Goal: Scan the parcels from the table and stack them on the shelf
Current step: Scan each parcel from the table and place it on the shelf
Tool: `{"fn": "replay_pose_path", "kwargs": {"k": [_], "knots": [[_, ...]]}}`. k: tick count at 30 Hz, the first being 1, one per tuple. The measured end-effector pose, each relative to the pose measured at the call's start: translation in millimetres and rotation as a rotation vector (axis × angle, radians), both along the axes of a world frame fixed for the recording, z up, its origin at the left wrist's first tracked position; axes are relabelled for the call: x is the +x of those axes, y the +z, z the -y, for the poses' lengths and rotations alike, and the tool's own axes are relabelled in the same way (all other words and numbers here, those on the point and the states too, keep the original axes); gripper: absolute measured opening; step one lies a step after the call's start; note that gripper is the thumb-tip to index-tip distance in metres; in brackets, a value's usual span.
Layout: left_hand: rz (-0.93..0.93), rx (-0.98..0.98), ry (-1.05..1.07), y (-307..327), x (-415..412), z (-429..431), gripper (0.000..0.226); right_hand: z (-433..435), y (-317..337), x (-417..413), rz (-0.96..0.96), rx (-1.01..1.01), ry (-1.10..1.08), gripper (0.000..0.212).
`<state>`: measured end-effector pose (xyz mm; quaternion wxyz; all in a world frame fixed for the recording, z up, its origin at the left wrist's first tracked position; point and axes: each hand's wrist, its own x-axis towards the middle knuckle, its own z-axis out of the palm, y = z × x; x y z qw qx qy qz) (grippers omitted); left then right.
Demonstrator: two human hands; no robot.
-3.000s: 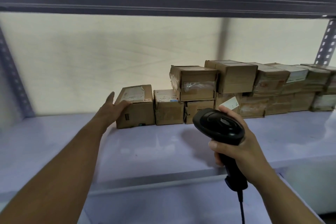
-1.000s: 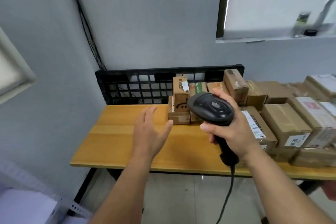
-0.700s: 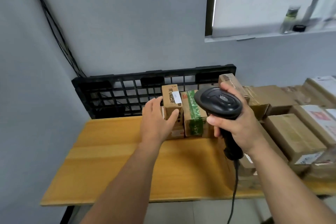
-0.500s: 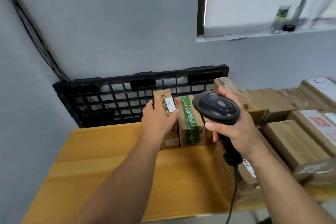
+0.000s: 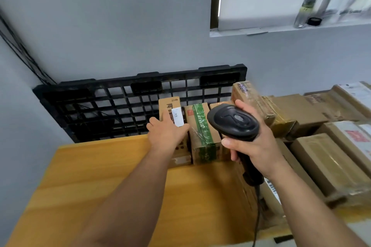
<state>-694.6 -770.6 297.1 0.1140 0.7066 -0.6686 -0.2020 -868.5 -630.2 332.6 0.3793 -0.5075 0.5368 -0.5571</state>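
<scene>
The left hand [image 5: 167, 134] grips a narrow upright parcel [image 5: 168, 104] standing near the far edge of the table [image 5: 96, 182], thumb on the parcel's right side and fingers round its left. A white label [image 5: 177, 116] shows on the parcel just above the hand. Just beside it on the right stands a parcel bound with green tape [image 5: 202, 138]. The right hand [image 5: 257, 146] holds a black scanner [image 5: 233, 121] by its handle above the table, its cable [image 5: 258, 212] hanging down. More brown parcels [image 5: 325, 164] are piled along the table's right side. A black pallet [image 5: 120, 102] stands on edge behind the table's far edge.
</scene>
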Motion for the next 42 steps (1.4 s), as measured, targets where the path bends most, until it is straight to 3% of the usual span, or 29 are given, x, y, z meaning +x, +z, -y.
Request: {"fn": "replay_pose_path", "kwargs": {"k": [8,10,14,18,32,42], "knots": [[-0.312,-0.067,0.149,13.7,38.2,-39.1,0.079,-23.3,0.2,5.0,0.006,-0.03,0.1,0.09],[-0.45,-0.091,0.169,19.2,47.6,-57.3,0.079,-33.6,2.0,5.8,0.001,-0.04,0.122,0.091],[-0.716,-0.079,0.214,27.2,58.1,-95.4,0.101,-59.0,4.8,7.7,0.014,-0.042,0.147,0.092],[-1.022,0.008,0.233,38.3,54.4,-138.0,0.101,-86.8,3.8,2.7,0.039,-0.044,0.203,0.094],[-0.9,-0.187,0.21,57.3,101.1,-257.7,0.03,-187.0,6.9,3.6,0.1,-0.045,0.436,0.097],[-0.796,-0.275,0.244,81.4,155.4,-322.0,0.024,-229.0,8.7,39.5,0.16,-0.008,0.695,0.098]]}}
